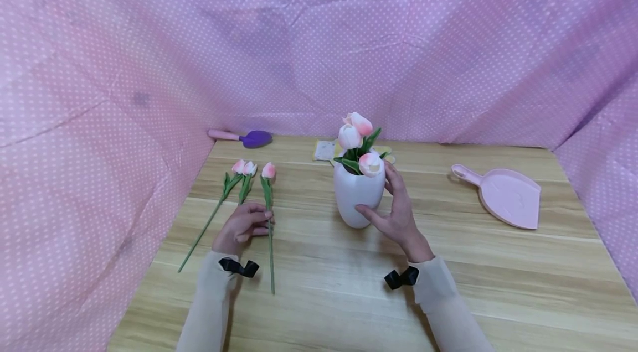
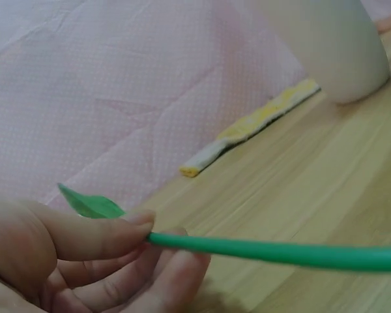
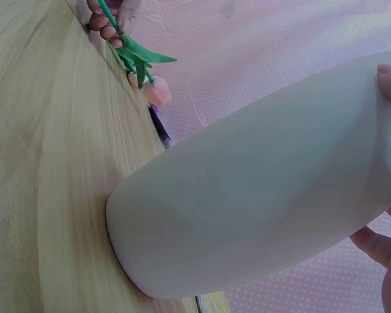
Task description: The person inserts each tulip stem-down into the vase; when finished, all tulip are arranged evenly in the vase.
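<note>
My left hand (image 1: 243, 228) pinches the green stem of an artificial tulip (image 1: 268, 171) between thumb and fingers. Its pink-white bloom points away from me. In the left wrist view the stem (image 2: 280, 252) runs out to the right from the fingertips. A white vase (image 1: 360, 197) stands upright on the table, with my right hand (image 1: 399, 216) wrapped round its right side, thumb in front and fingers behind. Several pink-white tulips (image 1: 370, 164) with green leaves stick out of the vase's mouth. Two more tulips (image 1: 238, 167) lie beside the left hand, the hand partly covering one stem.
Behind the vase lies a flat yellow and white item (image 1: 325, 150). A purple trowel (image 1: 256, 139) with a pink handle rests at the back left. To the right is a pink dustpan (image 1: 509, 197). Pink dotted cloth (image 1: 319, 53) hangs round the wooden table (image 1: 319, 296).
</note>
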A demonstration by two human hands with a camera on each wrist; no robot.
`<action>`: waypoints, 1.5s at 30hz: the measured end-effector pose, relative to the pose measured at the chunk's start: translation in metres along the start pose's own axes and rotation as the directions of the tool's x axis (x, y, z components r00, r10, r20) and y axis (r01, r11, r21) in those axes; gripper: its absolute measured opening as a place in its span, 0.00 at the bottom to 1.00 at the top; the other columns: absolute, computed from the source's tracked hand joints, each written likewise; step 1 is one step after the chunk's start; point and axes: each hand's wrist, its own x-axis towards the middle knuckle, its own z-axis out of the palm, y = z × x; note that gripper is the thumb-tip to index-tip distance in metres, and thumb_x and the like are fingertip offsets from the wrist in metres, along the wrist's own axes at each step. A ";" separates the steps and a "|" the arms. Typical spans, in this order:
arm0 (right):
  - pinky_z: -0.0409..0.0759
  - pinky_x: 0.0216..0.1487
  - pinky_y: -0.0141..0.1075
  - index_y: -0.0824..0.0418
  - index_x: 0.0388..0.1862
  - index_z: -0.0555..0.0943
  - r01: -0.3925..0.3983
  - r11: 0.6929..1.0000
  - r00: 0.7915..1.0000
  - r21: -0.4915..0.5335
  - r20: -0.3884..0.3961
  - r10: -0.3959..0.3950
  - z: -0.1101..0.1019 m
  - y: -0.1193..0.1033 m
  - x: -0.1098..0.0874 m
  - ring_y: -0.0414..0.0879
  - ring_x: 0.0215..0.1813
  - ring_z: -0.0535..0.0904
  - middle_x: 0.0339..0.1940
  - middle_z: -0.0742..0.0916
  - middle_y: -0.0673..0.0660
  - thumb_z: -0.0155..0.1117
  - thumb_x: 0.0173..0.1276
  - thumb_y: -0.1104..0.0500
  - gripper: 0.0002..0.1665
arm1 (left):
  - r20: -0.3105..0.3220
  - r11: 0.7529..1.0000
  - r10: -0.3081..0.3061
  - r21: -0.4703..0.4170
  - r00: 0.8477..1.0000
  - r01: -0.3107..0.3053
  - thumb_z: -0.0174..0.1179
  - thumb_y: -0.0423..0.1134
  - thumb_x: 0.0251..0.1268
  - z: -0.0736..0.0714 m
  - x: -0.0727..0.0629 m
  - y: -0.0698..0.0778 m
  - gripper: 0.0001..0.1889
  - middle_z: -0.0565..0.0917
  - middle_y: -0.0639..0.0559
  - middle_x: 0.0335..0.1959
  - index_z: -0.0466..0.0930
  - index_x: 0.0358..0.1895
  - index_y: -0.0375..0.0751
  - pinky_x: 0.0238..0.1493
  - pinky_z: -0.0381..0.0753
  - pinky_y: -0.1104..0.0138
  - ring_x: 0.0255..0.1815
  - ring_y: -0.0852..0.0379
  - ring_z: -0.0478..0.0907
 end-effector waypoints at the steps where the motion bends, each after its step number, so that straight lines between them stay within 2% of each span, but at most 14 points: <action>1: 0.79 0.69 0.47 0.68 0.75 0.59 0.002 1.000 1.000 0.006 -0.002 -0.002 0.000 0.000 0.000 0.35 0.77 0.64 0.74 0.70 0.69 0.64 0.63 0.32 0.56 | 0.020 1.000 0.009 -0.030 1.000 -0.008 0.55 0.28 0.73 0.000 0.000 -0.002 0.03 0.87 0.53 0.33 0.75 0.44 0.37 0.37 0.90 0.69 0.34 0.60 0.86; 5: 0.74 0.72 0.34 0.67 0.75 0.59 -0.006 1.000 1.000 0.009 0.003 0.006 -0.001 -0.001 0.000 0.35 0.77 0.64 0.74 0.70 0.69 0.65 0.63 0.33 0.56 | 0.104 0.987 0.059 -0.156 0.993 -0.043 0.48 0.25 0.76 0.001 0.000 -0.009 0.08 0.86 0.53 0.36 0.74 0.44 0.40 0.42 0.90 0.68 0.39 0.59 0.86; 11: 0.79 0.65 0.57 0.67 0.75 0.59 -0.004 1.000 1.000 0.000 0.003 0.004 0.000 0.000 0.000 0.34 0.77 0.63 0.74 0.70 0.69 0.64 0.63 0.32 0.56 | 0.147 0.941 0.161 -0.321 0.976 -0.107 0.43 0.21 0.76 0.006 -0.004 -0.017 0.12 0.86 0.52 0.37 0.75 0.44 0.39 0.45 0.90 0.65 0.40 0.58 0.86; 14: 0.80 0.67 0.52 0.67 0.75 0.58 -0.004 1.000 1.000 -0.007 0.004 0.004 0.000 -0.001 0.000 0.33 0.77 0.63 0.74 0.70 0.69 0.64 0.63 0.32 0.56 | 0.128 0.909 0.190 -0.396 0.973 -0.126 0.42 0.21 0.75 0.010 -0.008 -0.017 0.11 0.86 0.50 0.37 0.72 0.48 0.35 0.46 0.90 0.63 0.41 0.57 0.86; 18: 0.71 0.72 0.28 0.67 0.75 0.58 -0.001 1.000 1.000 0.008 0.003 0.001 0.000 -0.001 0.000 0.32 0.77 0.62 0.74 0.69 0.69 0.64 0.63 0.32 0.56 | 0.073 0.857 0.214 -0.492 0.974 -0.151 0.42 0.21 0.76 0.015 -0.013 -0.018 0.10 0.85 0.47 0.38 0.69 0.52 0.34 0.47 0.90 0.61 0.41 0.55 0.86; 20: 0.70 0.72 0.27 0.67 0.75 0.58 0.001 1.000 1.000 0.014 0.004 -0.001 0.000 -0.001 0.000 0.32 0.77 0.62 0.74 0.69 0.70 0.63 0.63 0.32 0.56 | 0.038 0.832 0.234 -0.525 0.972 -0.179 0.43 0.22 0.76 0.017 -0.014 -0.020 0.10 0.85 0.47 0.39 0.68 0.53 0.34 0.46 0.90 0.61 0.41 0.55 0.86; 21: 0.66 0.72 0.22 0.67 0.75 0.58 0.000 1.000 1.000 0.017 0.005 0.000 0.000 -0.001 0.000 0.32 0.77 0.62 0.74 0.69 0.70 0.63 0.63 0.32 0.56 | 0.025 0.815 0.254 -0.544 0.967 -0.200 0.42 0.22 0.76 0.017 -0.014 -0.022 0.10 0.85 0.46 0.39 0.68 0.52 0.35 0.46 0.90 0.60 0.41 0.55 0.86; 23: 0.69 0.73 0.26 0.67 0.75 0.58 -0.005 1.000 1.000 0.011 0.009 0.005 0.000 -0.001 0.000 0.32 0.77 0.62 0.74 0.69 0.70 0.63 0.63 0.32 0.56 | 0.000 0.786 0.288 -0.571 0.958 -0.237 0.42 0.22 0.76 0.019 -0.015 -0.024 0.10 0.86 0.47 0.40 0.69 0.52 0.35 0.45 0.90 0.60 0.42 0.55 0.86; 27: 0.78 0.69 0.49 0.67 0.76 0.58 -0.010 1.000 1.000 0.004 0.013 0.010 0.000 -0.002 0.000 0.33 0.77 0.62 0.74 0.69 0.70 0.63 0.63 0.32 0.56 | -0.045 0.717 0.335 -0.635 0.941 -0.286 0.41 0.22 0.77 0.022 -0.018 -0.027 0.10 0.87 0.46 0.39 0.70 0.49 0.36 0.45 0.90 0.59 0.42 0.54 0.86; 30: 0.77 0.62 0.64 0.67 0.75 0.58 -0.009 1.000 1.000 0.012 0.012 0.009 0.000 -0.002 0.000 0.33 0.77 0.63 0.74 0.69 0.70 0.63 0.63 0.32 0.56 | -0.096 0.664 0.353 -0.676 0.931 -0.321 0.42 0.22 0.77 0.025 -0.020 -0.029 0.10 0.86 0.45 0.39 0.71 0.46 0.37 0.45 0.90 0.59 0.42 0.53 0.86; 34: 0.76 0.60 0.67 0.67 0.75 0.58 -0.013 1.000 1.000 0.020 0.010 0.013 -0.001 -0.002 0.000 0.32 0.77 0.63 0.74 0.69 0.70 0.64 0.63 0.32 0.56 | -0.171 0.574 0.384 -0.725 0.907 -0.380 0.42 0.22 0.77 0.030 -0.023 -0.031 0.10 0.85 0.44 0.38 0.72 0.44 0.37 0.47 0.90 0.58 0.43 0.51 0.86; 39: 0.77 0.61 0.67 0.66 0.76 0.58 -0.021 0.999 1.000 0.027 0.013 0.020 -0.001 -0.002 0.000 0.33 0.77 0.63 0.75 0.69 0.69 0.65 0.63 0.33 0.56 | -0.217 0.481 0.442 -0.762 0.871 -0.434 0.39 0.22 0.77 0.034 -0.024 -0.031 0.12 0.85 0.43 0.39 0.73 0.44 0.36 0.49 0.90 0.57 0.44 0.50 0.86; 43: 0.77 0.61 0.67 0.65 0.75 0.59 -0.017 0.999 1.000 0.038 0.012 0.017 -0.001 -0.002 0.000 0.33 0.76 0.63 0.75 0.69 0.68 0.66 0.62 0.33 0.55 | -0.270 0.417 0.425 -0.789 0.864 -0.451 0.42 0.23 0.76 0.037 -0.024 -0.027 0.10 0.85 0.43 0.39 0.73 0.43 0.36 0.49 0.90 0.57 0.44 0.50 0.85; 45: 0.77 0.61 0.67 0.66 0.75 0.59 -0.011 0.999 1.000 0.040 0.012 0.011 -0.001 -0.002 0.000 0.33 0.77 0.63 0.75 0.69 0.68 0.66 0.62 0.34 0.55 | -0.300 0.395 0.408 -0.793 0.862 -0.463 0.44 0.23 0.76 0.038 -0.025 -0.024 0.08 0.85 0.43 0.38 0.73 0.42 0.36 0.48 0.90 0.57 0.43 0.50 0.85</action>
